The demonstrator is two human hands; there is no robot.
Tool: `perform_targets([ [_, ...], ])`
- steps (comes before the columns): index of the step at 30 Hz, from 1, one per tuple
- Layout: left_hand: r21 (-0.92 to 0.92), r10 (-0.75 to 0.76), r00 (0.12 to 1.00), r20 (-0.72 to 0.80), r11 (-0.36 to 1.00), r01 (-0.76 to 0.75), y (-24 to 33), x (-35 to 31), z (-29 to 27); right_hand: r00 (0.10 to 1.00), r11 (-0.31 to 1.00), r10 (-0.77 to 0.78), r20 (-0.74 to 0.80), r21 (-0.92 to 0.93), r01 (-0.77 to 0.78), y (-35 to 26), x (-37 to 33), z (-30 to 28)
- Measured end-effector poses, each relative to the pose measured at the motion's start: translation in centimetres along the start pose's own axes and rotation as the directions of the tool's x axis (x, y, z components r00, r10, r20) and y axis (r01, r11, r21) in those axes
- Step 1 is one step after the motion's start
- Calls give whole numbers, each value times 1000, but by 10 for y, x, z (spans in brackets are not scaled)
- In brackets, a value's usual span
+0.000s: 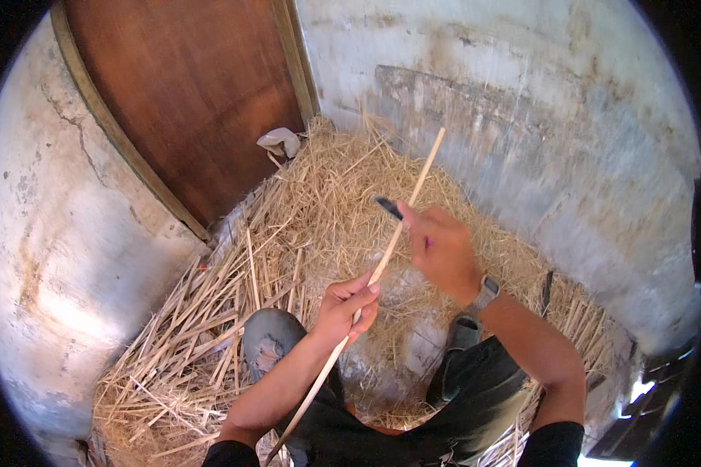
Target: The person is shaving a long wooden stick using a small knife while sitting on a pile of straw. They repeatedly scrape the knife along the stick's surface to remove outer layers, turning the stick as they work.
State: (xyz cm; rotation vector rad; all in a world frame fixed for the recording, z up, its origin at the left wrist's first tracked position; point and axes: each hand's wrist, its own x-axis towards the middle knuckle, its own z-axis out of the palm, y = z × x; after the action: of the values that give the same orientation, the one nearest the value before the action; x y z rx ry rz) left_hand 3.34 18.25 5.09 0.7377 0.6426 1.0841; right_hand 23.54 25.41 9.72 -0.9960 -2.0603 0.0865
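Note:
A long, thin, pale stick, which looks like bamboo or wood, slants from my lap up toward the far wall. My left hand is closed around it near the middle, above my knee. Farther up the stick, my right hand grips a knife whose dark blade points to the left and lies across the stick or very close to it. The knife's handle is hidden in my fingers. A watch with a grey band sits on my right wrist.
A heap of fine shavings covers the floor ahead. Split strips pile up on the left, with more sticks on the right. Beyond stand a brown door, a whitish bag and a stained wall. My knees are bent below.

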Motion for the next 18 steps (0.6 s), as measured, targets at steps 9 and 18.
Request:
perform_targets([
  [9, 29, 40, 998, 57, 999, -42, 5, -4, -2, 996, 946, 79, -52, 318, -58, -17, -6, -6],
  [18, 73, -25, 997, 77, 997, 19, 7, -2, -2, 982, 942, 186, -36, 292, -168, -19, -1, -22],
])
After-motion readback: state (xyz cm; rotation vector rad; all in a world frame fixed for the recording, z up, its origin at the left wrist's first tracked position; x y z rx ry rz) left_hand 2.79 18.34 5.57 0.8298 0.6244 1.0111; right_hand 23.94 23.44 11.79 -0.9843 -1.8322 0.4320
